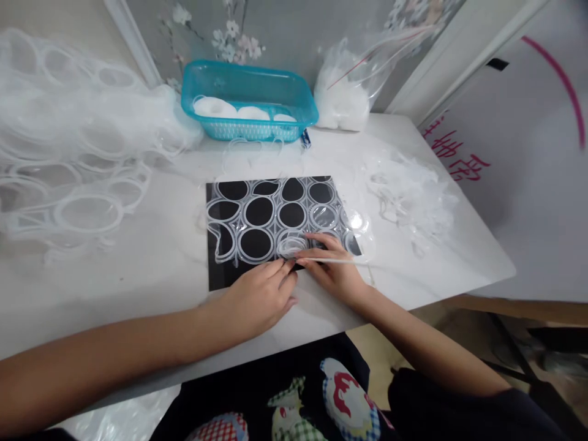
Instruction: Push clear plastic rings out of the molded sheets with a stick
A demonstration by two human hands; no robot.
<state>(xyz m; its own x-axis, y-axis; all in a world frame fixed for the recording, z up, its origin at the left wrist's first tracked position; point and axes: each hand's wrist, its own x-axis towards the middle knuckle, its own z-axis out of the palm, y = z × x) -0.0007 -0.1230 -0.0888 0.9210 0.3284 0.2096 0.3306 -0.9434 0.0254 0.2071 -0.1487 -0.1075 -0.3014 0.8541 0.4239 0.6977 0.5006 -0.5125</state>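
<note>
While pressed to the near edge of a clear plastic sheet [271, 217] of punched rings, spread over a black mat [218, 275] on a white table [151, 269]: left hand [257, 300], fingers curled together, fingertips pinching the sheet's rim; right hand [333, 269], clamped on a thin white stick [340, 260] beside a loose ring [291, 245]. Behind, a teal basket [250, 101] of white discs, flanked by heaps of plastic scraps [413, 196].

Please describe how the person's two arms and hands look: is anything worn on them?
Both forearms are bare, with no sleeves in view. The left hand and the right hand wear no gloves; I see no ring, watch or bracelet. The nails look short and unpainted, though they are small in the picture.
</note>
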